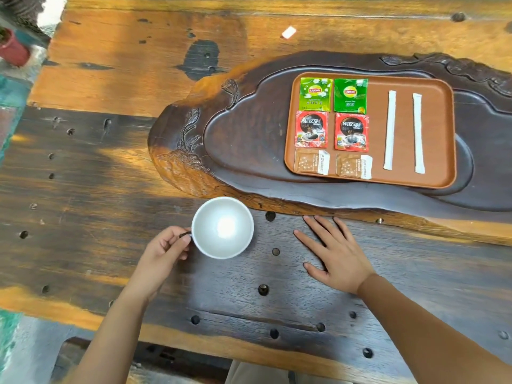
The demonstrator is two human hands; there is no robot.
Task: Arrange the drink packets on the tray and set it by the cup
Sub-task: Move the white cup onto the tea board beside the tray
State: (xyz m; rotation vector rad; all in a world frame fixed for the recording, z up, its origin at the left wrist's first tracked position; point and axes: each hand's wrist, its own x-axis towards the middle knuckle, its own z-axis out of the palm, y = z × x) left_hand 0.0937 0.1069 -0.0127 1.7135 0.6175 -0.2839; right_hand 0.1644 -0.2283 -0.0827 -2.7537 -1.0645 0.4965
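A brown rectangular tray (pixel 440 139) rests on the dark carved tea board at upper right. On it lie two green Lipton packets (pixel 315 94), two red Nescafe packets (pixel 311 129), two brown sugar packets (pixel 311 161) and two white stick sachets (pixel 390 130), all in neat rows. An empty white cup (pixel 222 227) stands on the table in front of the board. My left hand (pixel 163 250) pinches the cup's handle. Flat on the table to the right of the cup lies my right hand (pixel 332 250), fingers spread, holding nothing.
The carved tea board (pixel 243 151) has a raised rim and ornate left end. A small white scrap (pixel 288 32) lies on the far tabletop. A red pot (pixel 12 51) stands at the far left edge. The wooden table has several round holes.
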